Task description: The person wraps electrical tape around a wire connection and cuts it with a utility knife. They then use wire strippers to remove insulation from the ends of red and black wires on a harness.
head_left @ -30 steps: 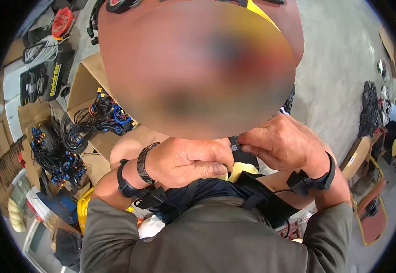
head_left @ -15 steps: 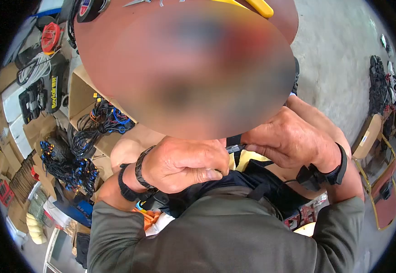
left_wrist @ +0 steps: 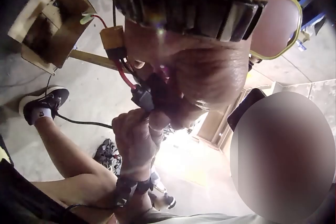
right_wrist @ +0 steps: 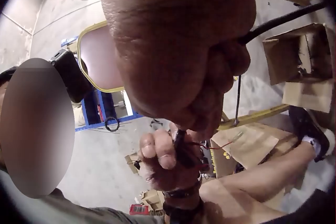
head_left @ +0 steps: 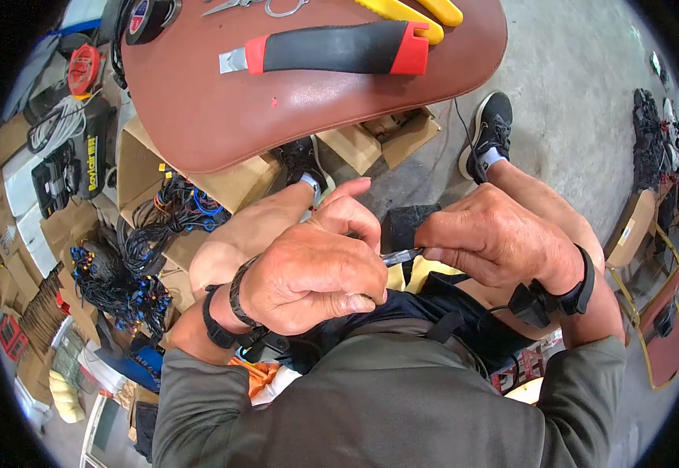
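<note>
My left hand and right hand meet over the lap, a small gap between them. A dark, shiny wrapped length of wire spans that gap, each hand pinching one end between thumb and fingers. Some of the left fingers are raised off it. In the left wrist view a yellow connector with a red wire sticks out by the left hand. From the right hand a black cable trails away. The grip points are partly hidden behind the fingers.
On a brown padded seat ahead lie a utility knife, scissors, a black tape roll and yellow handles. Cardboard boxes and bundled black cables stand left. A folding chair is at right.
The head view has shifted, bringing more of the seat's tools in. The hands stay close together on the wire, and the wrapped length between them shows more plainly. Left fingers now show raised.
</note>
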Available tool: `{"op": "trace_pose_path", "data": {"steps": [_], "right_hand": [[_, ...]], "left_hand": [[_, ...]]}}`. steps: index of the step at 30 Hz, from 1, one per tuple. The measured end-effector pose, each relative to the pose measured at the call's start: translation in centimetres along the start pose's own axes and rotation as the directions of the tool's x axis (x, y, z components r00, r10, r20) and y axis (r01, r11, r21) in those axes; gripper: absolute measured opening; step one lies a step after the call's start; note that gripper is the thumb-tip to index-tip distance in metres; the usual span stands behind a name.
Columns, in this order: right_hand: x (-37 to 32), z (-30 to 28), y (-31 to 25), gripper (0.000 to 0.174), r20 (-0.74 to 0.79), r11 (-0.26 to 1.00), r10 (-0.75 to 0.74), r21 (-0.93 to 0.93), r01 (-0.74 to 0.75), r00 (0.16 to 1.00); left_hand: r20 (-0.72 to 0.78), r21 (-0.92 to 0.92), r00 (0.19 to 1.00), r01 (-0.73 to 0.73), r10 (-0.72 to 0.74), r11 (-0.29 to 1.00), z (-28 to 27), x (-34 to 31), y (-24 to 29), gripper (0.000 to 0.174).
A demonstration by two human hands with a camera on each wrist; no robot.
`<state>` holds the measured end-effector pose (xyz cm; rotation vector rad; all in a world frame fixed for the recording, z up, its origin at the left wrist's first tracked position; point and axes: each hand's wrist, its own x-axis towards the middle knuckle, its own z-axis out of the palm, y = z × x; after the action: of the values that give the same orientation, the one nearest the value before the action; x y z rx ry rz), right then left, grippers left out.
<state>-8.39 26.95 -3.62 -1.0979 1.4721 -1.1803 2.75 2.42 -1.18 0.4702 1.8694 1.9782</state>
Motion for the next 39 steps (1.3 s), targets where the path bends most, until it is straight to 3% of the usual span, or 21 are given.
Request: {"op": "trace_pose_path", "data": {"steps": [11, 14, 16, 18, 20, 22, 25, 28, 29, 35, 38, 39], "right_hand": [[-0.1, -0.1, -0.3, 0.008, -0.028, 0.999, 0.03, 0.036, -0.029, 0.999], [0.4, -0.6, -0.4, 0.01, -0.039, 0.999, 0.049, -0.005, -0.049, 0.998], [1.2, -1.6, -1.8, 0.011, -0.004, 0.989, 0.1, -0.107, -0.1, 0.995], [2.1, -2.3, -3.1, 0.012, 0.022, 0.982, 0.174, -0.074, -0.172, 0.985], [2.5, -2.1, -3.3, 0.012, -0.021, 0.988, 0.121, -0.097, -0.122, 0.992], [2.8, -0.6, -1.6, 0.011, -0.115, 0.983, -0.069, -0.18, 0.047, 0.991], [3.4, 0.4, -1.1, 0.01, -0.161, 0.949, -0.134, -0.305, 0.08, 0.978], [3.9, 1.5, -0.7, 0.01, -0.176, 0.933, -0.128, -0.354, 0.059, 0.976], [4.0, 1.7, -0.8, 0.01, -0.179, 0.932, -0.115, -0.361, 0.044, 0.977], [4.1, 1.3, -1.6, 0.014, -0.224, 0.951, -0.083, -0.309, 0.01, 0.971], [3.8, 0.9, -2.1, 0.015, -0.172, 0.967, -0.056, -0.256, 0.01, 0.983], [3.6, 1.2, -1.9, 0.014, -0.167, 0.97, -0.082, -0.238, 0.04, 0.983]], "left_hand": [[-0.03, -0.036, 0.999, -0.012, 0.011, 0.999, 0.0, -0.3, 0.0, 0.007], [-0.093, 0.017, 0.995, -0.024, 0.026, 1.0, 0.0, -0.1, -0.4, 0.02], [-0.184, -0.033, 0.983, 0.007, -0.013, 0.999, 0.4, 0.2, -0.6, 0.022], [-0.285, -0.126, 0.955, 0.046, -0.081, 0.991, 0.8, 0.6, -0.6, 0.023], [-0.382, -0.28, 0.904, 0.084, -0.191, 0.956, 1.3, 0.6, -0.7, 0.025], [-0.424, -0.329, 0.869, 0.113, -0.254, 0.938, 1.0, 0.5, -0.8, 0.026], [-0.47, -0.42, 0.809, 0.147, -0.353, 0.896, 1.4, 0.7, -0.8, 0.027], [-0.544, -0.507, 0.751, 0.061, -0.374, 0.86, 1.6, 1.0, -0.7, 0.027], [-0.537, -0.503, 0.783, 0.002, -0.315, 0.864, 1.4, 0.9, -0.9, 0.026], [-0.595, -0.387, 0.8, -0.194, -0.084, 0.901, 1.4, 0.7, -1.0, 0.021], [-0.529, -0.525, 0.843, -0.239, -0.094, 0.817, 2.0, 0.3, -0.4, 0.021], [-0.51, -0.503, 0.86, -0.266, -0.034, 0.822, 2.0, 0.2, -0.7, 0.022]]}}
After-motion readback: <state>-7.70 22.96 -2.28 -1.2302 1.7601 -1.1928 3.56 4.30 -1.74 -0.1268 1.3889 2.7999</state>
